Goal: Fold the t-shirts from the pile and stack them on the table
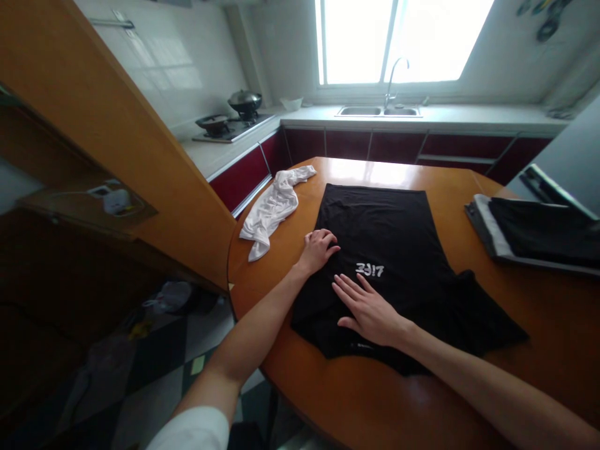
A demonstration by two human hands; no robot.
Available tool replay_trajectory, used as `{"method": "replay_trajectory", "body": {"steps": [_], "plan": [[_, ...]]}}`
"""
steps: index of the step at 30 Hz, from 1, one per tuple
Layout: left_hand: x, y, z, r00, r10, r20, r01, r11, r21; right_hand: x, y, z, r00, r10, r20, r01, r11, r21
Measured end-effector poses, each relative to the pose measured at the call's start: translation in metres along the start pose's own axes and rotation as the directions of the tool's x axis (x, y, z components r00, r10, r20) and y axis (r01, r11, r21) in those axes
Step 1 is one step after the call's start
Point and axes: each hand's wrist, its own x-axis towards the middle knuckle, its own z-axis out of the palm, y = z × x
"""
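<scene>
A black T-shirt (382,228) lies spread on the wooden table with its neckline toward me and white lettering that appears upside down. One sleeve sticks out to the right; on the left side no sleeve shows. My left hand (321,249) rests on the shirt's left edge, its fingers bent and the thumb apart. Flat on the shirt, just below the lettering, lies my right hand (368,309) with its fingers stretched out.
A crumpled white cloth (274,209) lies at the table's left edge. Folded dark and grey garments (539,228) are stacked at the right. Beyond the wooden table (323,394) are a counter with a sink (360,111) and a stove (239,127) with pans.
</scene>
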Motion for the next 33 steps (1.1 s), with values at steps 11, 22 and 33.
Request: {"method": "replay_trajectory", "body": {"steps": [11,22,33], "plan": [[0.003,-0.040,-0.044,0.956,-0.146,-0.254,0.110,0.982,-0.151,0.000,0.000,-0.001,0.985,0.096,-0.145,-0.089,0.994,0.059],[-0.061,0.026,-0.065,0.987,0.106,0.119,-0.088,0.985,-0.149,0.001,0.007,0.004,0.977,0.087,-0.194,-0.074,0.994,0.075],[-0.100,0.028,-0.046,0.930,0.102,0.353,-0.139,0.987,0.082,0.002,0.006,0.002,0.951,0.152,-0.271,-0.131,0.987,0.092]]}}
